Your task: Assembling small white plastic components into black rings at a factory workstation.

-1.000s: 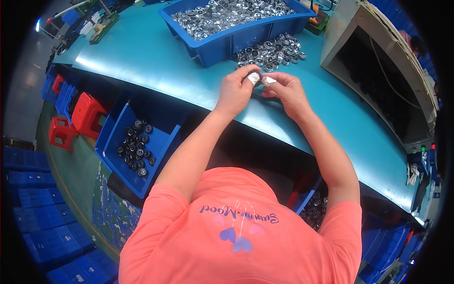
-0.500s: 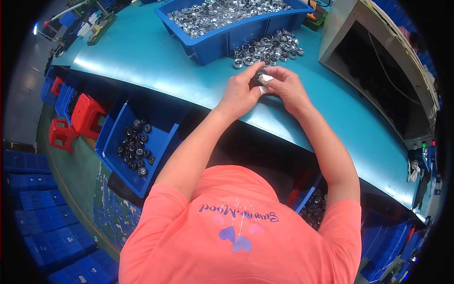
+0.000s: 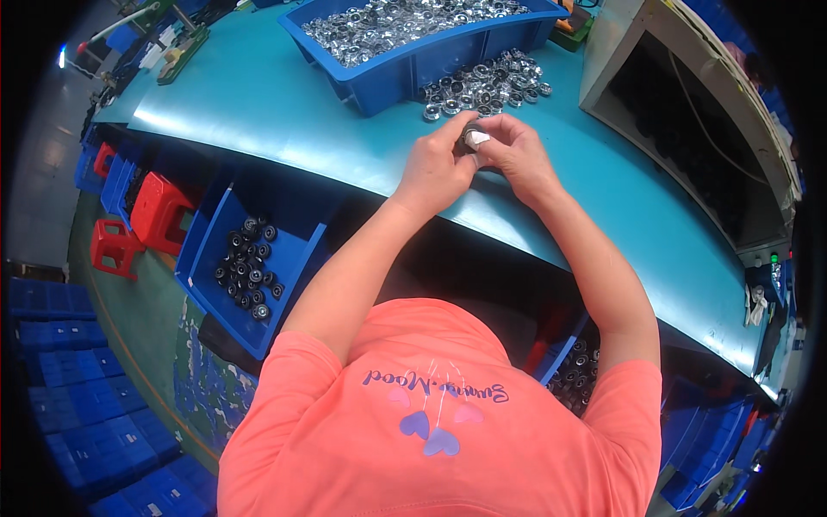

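Observation:
Over the front edge of the teal table, my left hand [image 3: 439, 165] and my right hand [image 3: 519, 157] meet around a small dark round part [image 3: 470, 131]. Fingers of both hands close on it and hide most of its shape. White wrapping [image 3: 478, 139] covers a fingertip of my right hand. Just beyond my fingers lies a loose heap of clear and black round wheel-like parts [image 3: 491, 86]. Behind that heap stands a blue bin [image 3: 388, 86] filled with similar clear parts.
A blue bin [image 3: 297, 250] with several black wheels [image 3: 250, 263] sits below the table at left. Another batch of black wheels [image 3: 575, 375] is under the table by my right arm. A beige box-like housing [image 3: 607, 69] stands at right. Red stools [image 3: 159, 211] are on the floor.
Both hands stay together at nearly the same spot on the dark part. My fingers have shifted slightly, and less white wrapping shows by my left thumb.

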Demonstrator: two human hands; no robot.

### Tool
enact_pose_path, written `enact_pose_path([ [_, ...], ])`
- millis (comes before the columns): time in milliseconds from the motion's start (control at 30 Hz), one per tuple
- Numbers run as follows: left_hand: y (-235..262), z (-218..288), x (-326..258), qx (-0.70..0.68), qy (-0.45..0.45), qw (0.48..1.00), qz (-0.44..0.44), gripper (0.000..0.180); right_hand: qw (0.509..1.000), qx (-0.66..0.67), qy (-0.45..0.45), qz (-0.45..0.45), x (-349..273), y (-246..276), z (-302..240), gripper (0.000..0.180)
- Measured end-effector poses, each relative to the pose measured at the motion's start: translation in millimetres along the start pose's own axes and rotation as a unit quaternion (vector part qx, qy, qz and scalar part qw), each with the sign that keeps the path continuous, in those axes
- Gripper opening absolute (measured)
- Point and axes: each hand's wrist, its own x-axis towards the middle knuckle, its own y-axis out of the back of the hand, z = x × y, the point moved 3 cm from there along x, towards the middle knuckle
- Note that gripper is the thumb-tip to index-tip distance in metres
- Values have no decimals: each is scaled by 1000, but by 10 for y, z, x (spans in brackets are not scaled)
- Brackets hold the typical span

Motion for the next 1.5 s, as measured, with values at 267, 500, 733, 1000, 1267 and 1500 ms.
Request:
enact_pose_path([
  [267,1,-14,3,-2,4,1000,2,52,999,-35,5,15,16,51,37,31],
  [500,-21,-26,0,50,-41,998,25,50,998,-44,50,17,30,42,98,29],
  [733,3,-53,20,-91,61,994,-14,50,996,36,-49,-63,65,125,64,32],
  [1000,31,-75,16,-179,95,979,-32,50,993,57,-70,-80,32,166,-4,35],
  [1267,10,-100,-4,-121,82,989,-35,49,996,-32,-46,-76,55,154,-3,29],
  [1500,22,86,-5,-50,16,998,-26,46,996,-13,-49,-70,-11,166,20,33],
])
